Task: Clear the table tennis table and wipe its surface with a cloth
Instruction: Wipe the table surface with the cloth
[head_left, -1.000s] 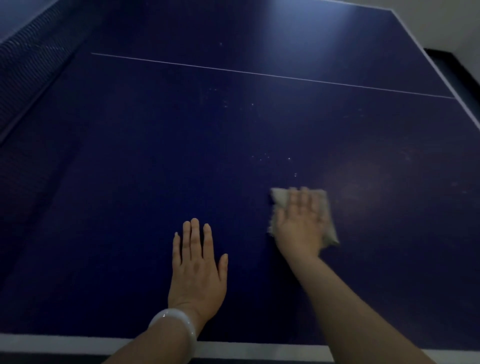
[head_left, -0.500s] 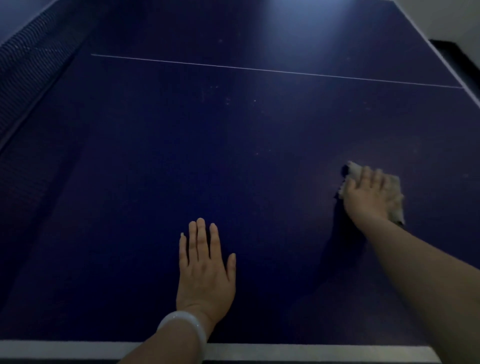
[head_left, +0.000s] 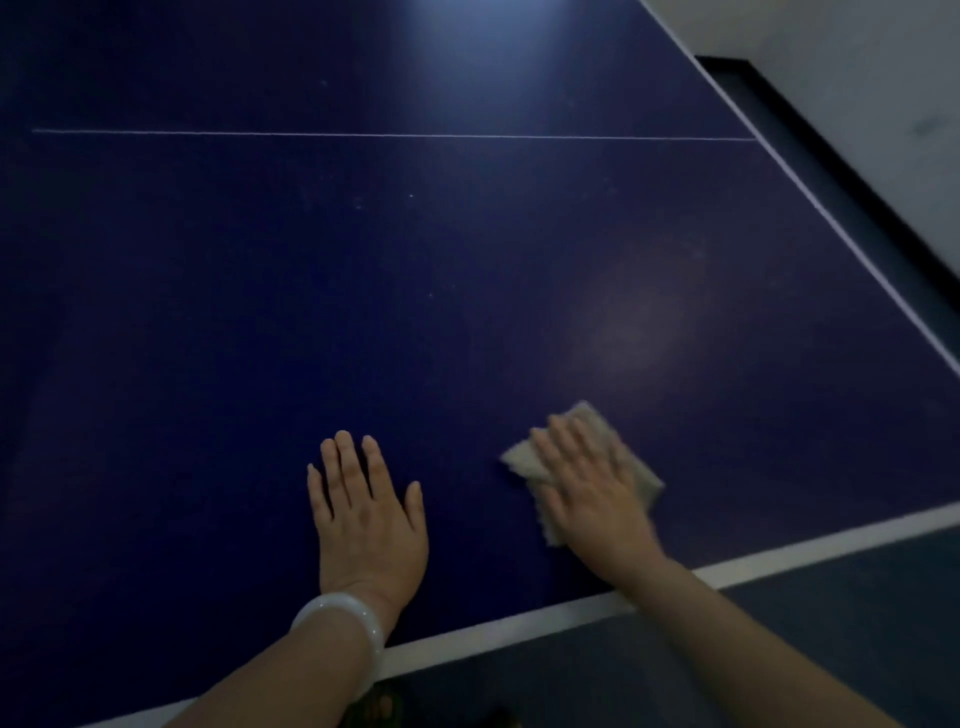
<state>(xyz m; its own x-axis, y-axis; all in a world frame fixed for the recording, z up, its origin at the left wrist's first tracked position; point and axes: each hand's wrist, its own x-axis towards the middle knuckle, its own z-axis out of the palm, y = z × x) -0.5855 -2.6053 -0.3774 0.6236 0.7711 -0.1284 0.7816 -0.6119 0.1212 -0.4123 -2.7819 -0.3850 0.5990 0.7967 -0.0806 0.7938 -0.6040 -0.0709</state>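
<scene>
Table tennis surface (head_left: 363, 291), dark blue with a white edge stripe, fills most of the view. Left hand (head_left: 366, 519) lies flat on it near that stripe, fingers straight and spread, a pale bangle (head_left: 345, 621) on the wrist. Right hand (head_left: 592, 493), fingers extended, presses a beige cloth (head_left: 524, 460) onto the surface just beside the left hand.

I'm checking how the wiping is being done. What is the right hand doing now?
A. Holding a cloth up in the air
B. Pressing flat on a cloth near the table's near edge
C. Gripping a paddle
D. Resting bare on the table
B: the right hand lies with straight fingers on the beige cloth, flat on the blue table near its white edge line.
</scene>
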